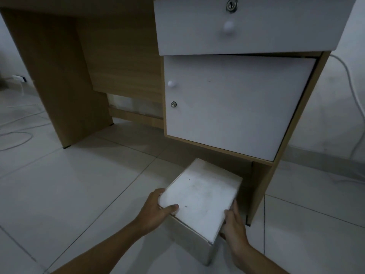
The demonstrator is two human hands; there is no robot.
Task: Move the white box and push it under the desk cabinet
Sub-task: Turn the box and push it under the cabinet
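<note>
The white box (199,196) sits low at the foot of the desk cabinet (235,107), its far end pointing into the dark gap beneath the cabinet's bottom board and its near end out over the tiled floor (79,184). Whether it rests on the floor or is held just clear of it cannot be told. The left hand (156,209) clasps the near left corner, thumb lying on the lid and the fingers (158,192) curled round the side. The right hand (234,224) presses flat against the box's right side, fingers closed on it, just beside the cabinet's wooden side panel (260,190). Both hands are closed on the box and carry nothing else.

The step in hand appears to be the push: the box is already lined up with the opening, but most of its length is out in front of the cabinet. The next move calls for a straight slide forward, away from the person, keeping the box low enough to pass under the bottom board and clear of the side panel on its right. The right hand has little room between box and panel, so it will likely need to shift to the near face before the box goes fully under. The cabinet's white door (237,105) above hangs closed and does not obstruct the gap.
</note>
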